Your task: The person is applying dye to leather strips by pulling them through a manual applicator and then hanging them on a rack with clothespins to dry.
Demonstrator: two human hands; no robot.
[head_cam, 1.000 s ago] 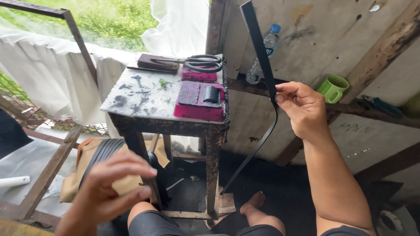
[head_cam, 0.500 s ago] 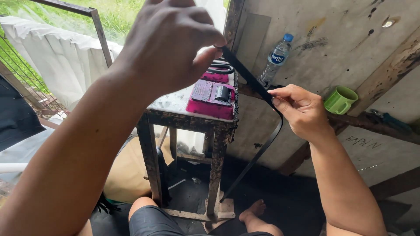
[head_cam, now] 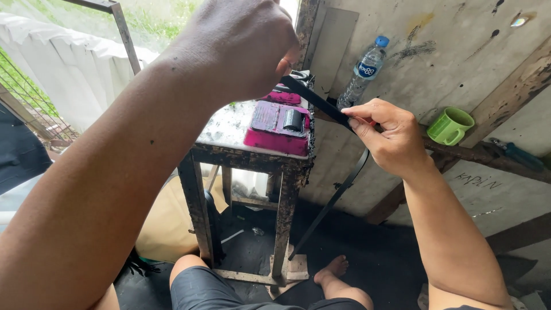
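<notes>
A long black strap runs from near the floor up to a small stained table. My right hand pinches the strap at mid-length, just right of the table. My left hand is raised close to the camera and grips the strap's upper end above the table's far side. A magenta tray with a black roller lies on the tabletop beneath the strap.
A plastic water bottle and a green mug stand on a wooden ledge along the wall at right, with a tool further right. My bare feet rest under the table. A white cloth hangs over a fence at left.
My left hand rose from low at the left to the strap's top end above the table. The strap, held upright before, now slants across between both hands.
</notes>
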